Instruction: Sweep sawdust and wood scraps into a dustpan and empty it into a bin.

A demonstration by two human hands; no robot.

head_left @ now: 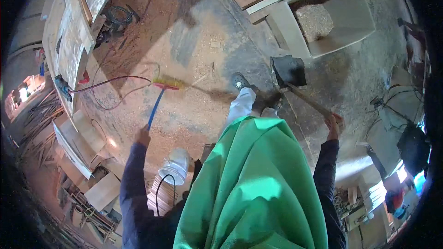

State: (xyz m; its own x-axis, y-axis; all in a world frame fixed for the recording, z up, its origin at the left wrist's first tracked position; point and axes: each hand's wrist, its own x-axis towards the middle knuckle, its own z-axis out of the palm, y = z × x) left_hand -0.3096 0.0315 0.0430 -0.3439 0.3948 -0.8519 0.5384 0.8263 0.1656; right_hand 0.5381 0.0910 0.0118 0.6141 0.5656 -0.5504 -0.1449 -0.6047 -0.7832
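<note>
Green apron [251, 180] nearest; roomy sawdusty floor [198, 50] between tabletop [69, 64] edge and bin [287, 30]. Left fingers [142, 135] wrapped round broom [165, 86], head pointing forward; right fingers [333, 121] wrapped round shovel [291, 71], long axis slanting forward-left.

Light falls patchily; the bent edges seem blurred.

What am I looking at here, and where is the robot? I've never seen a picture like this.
There is no robot: these are a person's own bare hands. The one picture comes from a wide fisheye camera worn on the head, looking down, so straight edges bend near its rim. The green cloth covers the person's front. The left hand grips the blue handle of a broom; the right hand holds a shovel with a dark blade. What look like wood shavings lie on the floor. An open box at the upper right holds more.
</note>
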